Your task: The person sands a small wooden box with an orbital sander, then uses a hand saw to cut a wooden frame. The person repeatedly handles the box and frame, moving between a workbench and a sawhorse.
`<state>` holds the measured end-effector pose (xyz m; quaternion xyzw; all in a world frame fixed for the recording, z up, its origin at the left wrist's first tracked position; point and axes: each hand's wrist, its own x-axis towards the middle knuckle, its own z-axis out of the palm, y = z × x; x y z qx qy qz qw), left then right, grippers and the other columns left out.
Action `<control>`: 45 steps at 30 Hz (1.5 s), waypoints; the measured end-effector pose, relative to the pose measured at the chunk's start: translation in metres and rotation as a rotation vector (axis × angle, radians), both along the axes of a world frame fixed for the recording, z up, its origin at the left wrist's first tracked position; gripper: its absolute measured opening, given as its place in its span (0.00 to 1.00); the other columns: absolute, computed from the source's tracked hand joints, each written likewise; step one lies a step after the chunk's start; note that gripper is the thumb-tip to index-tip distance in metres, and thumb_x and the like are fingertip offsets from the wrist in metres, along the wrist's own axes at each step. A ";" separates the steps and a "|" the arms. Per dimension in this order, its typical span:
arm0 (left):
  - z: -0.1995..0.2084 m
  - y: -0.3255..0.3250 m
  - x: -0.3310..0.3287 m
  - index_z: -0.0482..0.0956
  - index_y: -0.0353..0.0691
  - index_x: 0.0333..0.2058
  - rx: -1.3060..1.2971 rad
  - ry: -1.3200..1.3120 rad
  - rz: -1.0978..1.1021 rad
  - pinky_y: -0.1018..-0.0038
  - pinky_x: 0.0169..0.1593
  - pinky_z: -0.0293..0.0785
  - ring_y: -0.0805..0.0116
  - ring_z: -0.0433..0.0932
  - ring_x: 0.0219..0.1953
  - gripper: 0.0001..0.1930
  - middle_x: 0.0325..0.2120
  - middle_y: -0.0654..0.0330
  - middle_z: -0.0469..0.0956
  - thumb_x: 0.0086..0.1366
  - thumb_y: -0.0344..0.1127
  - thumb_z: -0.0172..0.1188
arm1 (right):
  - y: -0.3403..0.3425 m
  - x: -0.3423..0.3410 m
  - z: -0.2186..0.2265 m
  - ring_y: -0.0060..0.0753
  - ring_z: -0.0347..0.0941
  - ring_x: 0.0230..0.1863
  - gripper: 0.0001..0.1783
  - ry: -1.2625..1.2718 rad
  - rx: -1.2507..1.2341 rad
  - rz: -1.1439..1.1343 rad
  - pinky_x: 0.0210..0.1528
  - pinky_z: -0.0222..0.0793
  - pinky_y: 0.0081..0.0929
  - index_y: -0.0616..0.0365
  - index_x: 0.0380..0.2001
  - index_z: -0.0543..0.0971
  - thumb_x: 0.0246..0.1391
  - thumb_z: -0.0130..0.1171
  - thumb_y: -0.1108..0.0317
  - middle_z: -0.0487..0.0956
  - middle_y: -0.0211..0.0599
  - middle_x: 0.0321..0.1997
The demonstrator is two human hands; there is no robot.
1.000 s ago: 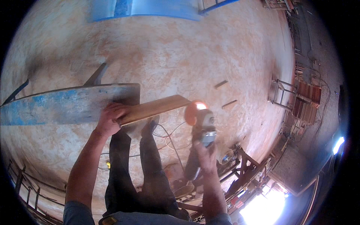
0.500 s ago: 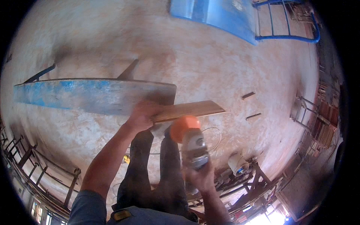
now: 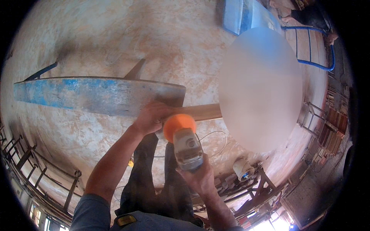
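My right hand (image 3: pixel 197 176) is wrapped round the body of an angle grinder (image 3: pixel 187 148), which carries an orange disc (image 3: pixel 179 126). The disc is against or just over the near edge of a brown wooden board (image 3: pixel 206 112); which of the two I cannot tell. My left hand (image 3: pixel 151 117) grips the board's left end, close beside the disc. That end lies at the right end of a worn blue bench (image 3: pixel 96 96). A blurred oval patch hides the board's right end.
At the upper right are a blue panel (image 3: pixel 246 15) and a blue tube frame (image 3: pixel 314 61), with a person in dark clothing (image 3: pixel 310 18) beside them. A white bucket (image 3: pixel 243 169) stands lower right near scrap wood. A thin cable (image 3: pixel 226 140) loops across the floor.
The grinder has moved left along the board, nearer my left hand. At the upper right the blue panel and tube frame have shifted right, and a person has come into view.
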<state>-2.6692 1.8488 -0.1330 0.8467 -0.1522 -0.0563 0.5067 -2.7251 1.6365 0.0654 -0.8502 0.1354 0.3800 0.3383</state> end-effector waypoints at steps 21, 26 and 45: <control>0.012 -0.008 0.007 0.81 0.40 0.37 0.032 -0.033 0.046 0.62 0.48 0.74 0.55 0.81 0.42 0.14 0.37 0.58 0.83 0.49 0.25 0.62 | -0.093 0.017 -0.013 0.35 0.78 0.45 0.32 -0.090 -0.120 -0.415 0.47 0.74 0.34 0.66 0.51 0.71 0.45 0.71 0.61 0.81 0.45 0.42; 0.012 -0.007 0.006 0.82 0.41 0.37 0.104 -0.060 0.012 0.62 0.49 0.75 0.54 0.81 0.43 0.16 0.39 0.57 0.83 0.46 0.22 0.62 | -0.145 0.038 -0.012 0.24 0.74 0.37 0.21 -0.255 0.061 -0.610 0.42 0.72 0.25 0.61 0.48 0.76 0.50 0.64 0.66 0.79 0.31 0.39; 0.215 -0.036 0.024 0.81 0.39 0.38 0.532 -0.342 -0.081 0.59 0.53 0.73 0.55 0.78 0.49 0.16 0.43 0.57 0.81 0.46 0.27 0.63 | -0.264 -0.063 0.044 0.51 0.77 0.47 0.45 -0.065 1.007 -1.368 0.52 0.74 0.57 0.58 0.56 0.70 0.50 0.56 0.30 0.78 0.48 0.47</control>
